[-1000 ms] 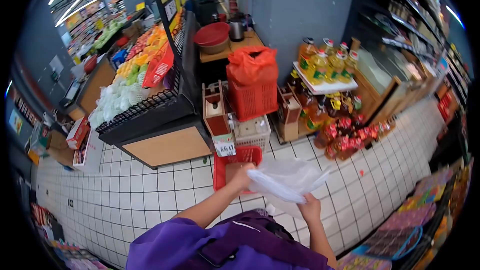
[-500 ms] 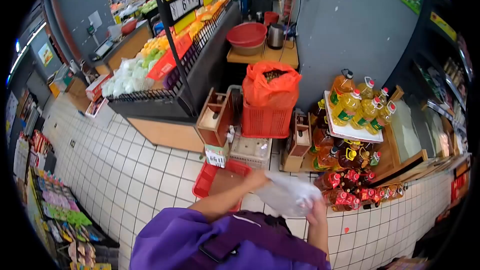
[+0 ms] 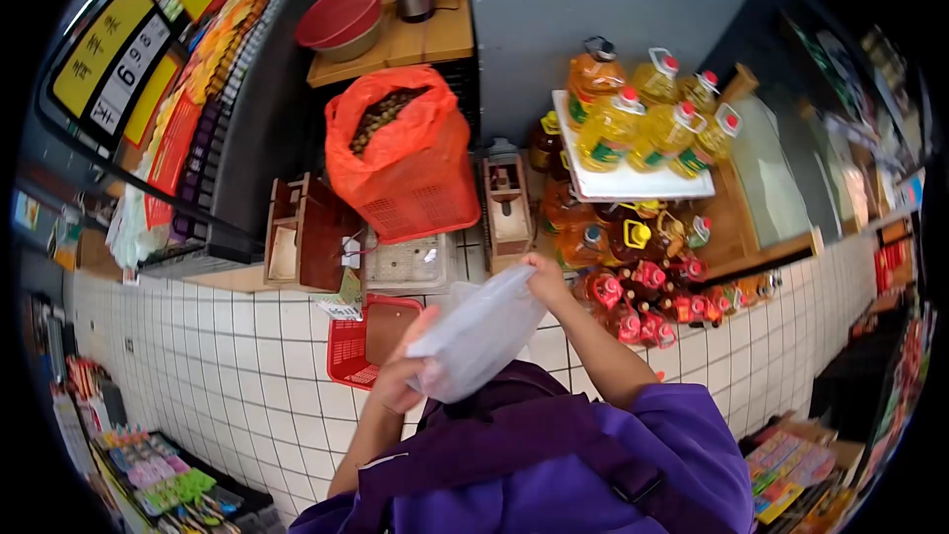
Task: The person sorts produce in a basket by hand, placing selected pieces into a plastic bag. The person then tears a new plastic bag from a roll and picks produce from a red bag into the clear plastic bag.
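A thin, whitish translucent plastic bag [image 3: 482, 331] is stretched between my two hands in front of my purple clothing. My left hand [image 3: 400, 376] grips its lower left end, with some fingertips showing blurred through the plastic. At the upper right corner, my right hand [image 3: 547, 279] pinches the edge of the bag. The bag hangs slanted, and whether its mouth is parted I cannot tell. Beyond it stands a red basket crate [image 3: 420, 200] lined with a large orange-red bag [image 3: 435, 133] full of small brown round items.
An empty-looking red basket [image 3: 346, 351] lies on the tiled floor beside a whitish crate [image 3: 405, 265]. Wooden boxes [image 3: 509, 203] flank the red crate. Oil bottles [image 3: 652, 133] crowd a white board [image 3: 633, 186] at right. A fruit stand [image 3: 262, 69] is at left.
My view has swung right and down. My left hand has dropped lower while my right hand has risen, so the bag now slants up to the right. Both hands keep hold of it.
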### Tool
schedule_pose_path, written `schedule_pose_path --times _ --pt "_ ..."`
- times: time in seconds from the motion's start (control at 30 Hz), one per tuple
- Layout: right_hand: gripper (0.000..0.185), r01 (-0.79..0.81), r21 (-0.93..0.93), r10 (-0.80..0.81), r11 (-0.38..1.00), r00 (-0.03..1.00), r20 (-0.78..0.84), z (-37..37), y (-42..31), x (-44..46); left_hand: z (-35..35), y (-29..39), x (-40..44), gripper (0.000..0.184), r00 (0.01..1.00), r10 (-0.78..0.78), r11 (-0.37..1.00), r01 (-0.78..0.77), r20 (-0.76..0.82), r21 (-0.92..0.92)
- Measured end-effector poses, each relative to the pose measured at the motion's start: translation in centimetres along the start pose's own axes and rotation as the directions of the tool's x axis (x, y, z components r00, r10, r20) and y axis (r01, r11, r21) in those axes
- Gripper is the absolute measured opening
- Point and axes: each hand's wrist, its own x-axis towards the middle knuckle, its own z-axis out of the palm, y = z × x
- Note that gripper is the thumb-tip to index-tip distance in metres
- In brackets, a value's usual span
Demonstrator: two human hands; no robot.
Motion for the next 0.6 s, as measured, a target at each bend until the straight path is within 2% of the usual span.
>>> schedule_pose_path --times 0.03,0.07,0.1,0.13,0.17,0.2,0.27,0.3,0.33,0.4,0.43,0.47,0.5,0.53,0.57,0.6 --pt "0.015 0.004 -0.006 -0.003 1.000 0.999 0.035 0.7 -0.5 1.9 0.4 0.3 -0.1 0.059 1.000 -0.021 0.998 0.022 0.012 -0.065" --pt "0.017 -0.080 0.118 0.069 0.990 0.993 0.093 1.7 -1.1 3.5 -0.4 1.1 0.2 0.059 1.000 0.000 0.997 -0.002 -0.017 -0.080" --pt "0.020 -0.177 0.233 0.142 0.956 0.977 0.158 2.9 -1.8 4.2 -1.8 2.1 0.2 0.051 0.998 -0.045 0.995 0.049 -0.053 0.088" --pt "0.020 -0.176 0.221 0.135 0.959 0.973 0.187 3.1 -2.7 4.9 -3.6 3.0 0.4 0.044 0.993 -0.083 0.962 0.103 -0.088 0.254" --pt "0.022 -0.131 0.193 0.059 0.972 0.939 0.340 2.4 -4.8 6.2 -6.4 3.2 1.0 0.030 0.983 0.052 0.804 0.064 -0.177 0.592" --pt "0.024 -0.095 0.169 0.001 0.981 0.873 0.488 1.9 -7.1 6.8 -7.2 4.3 0.7 0.030 0.979 0.076 0.812 0.050 -0.191 0.581" --pt "0.038 0.018 0.084 -0.060 0.996 0.840 0.539 1.9 -12.6 9.0 -8.5 5.9 0.1 0.029 0.933 0.012 0.759 0.225 -0.359 0.611" --pt "0.041 0.271 -0.006 -0.230 0.963 0.828 0.512 2.3 -15.0 10.9 -8.5 6.4 0.5 0.033 0.940 0.074 0.661 0.204 -0.334 0.722" --pt "0.044 0.505 -0.095 -0.398 0.858 0.770 0.499 2.9 -17.2 13.3 -8.2 7.1 1.2 0.033 0.933 0.079 0.670 0.211 -0.351 0.712" --pt "0.046 0.704 -0.150 -0.584 0.694 0.672 0.455 5.3 -20.3 18.1 -7.1 8.4 3.3 0.039 0.975 0.041 0.328 0.195 -0.220 0.924" --pt "0.044 0.779 -0.282 -0.673 0.560 0.626 0.394 7.3 -19.7 21.4 -7.0 8.7 4.5 0.046 0.981 0.082 0.060 0.169 -0.173 0.984" --pt "0.044 0.811 -0.415 -0.754 0.412 0.559 0.345 9.3 -18.7 23.7 -6.2 9.4 5.5 0.046 0.979 0.082 0.068 0.181 -0.187 0.981" --pt "0.044 0.815 -0.405 -0.749 0.413 0.557 0.357 10.4 -18.8 24.4 -4.7 10.5 6.6 0.048 0.985 0.135 -0.061 0.119 -0.110 0.991" --pt "0.040 0.808 -0.502 -0.638 0.308 0.567 0.521 11.4 -18.9 25.1 -3.1 11.8 7.9 0.050 0.984 0.178 -0.191 0.061 -0.026 0.980" --pt "0.037 0.799 -0.571 -0.487 0.186 0.580 0.653 12.1 -18.7 25.2 -1.4 13.3 9.0 0.049 0.980 0.197 -0.242 0.081 -0.033 0.967" --pt "0.037 0.802 -0.566 -0.476 0.192 0.580 0.661 12.7 -18.7 24.8 0.0 14.8 10.3 0.049 0.976 0.214 -0.296 0.099 -0.035 0.950"
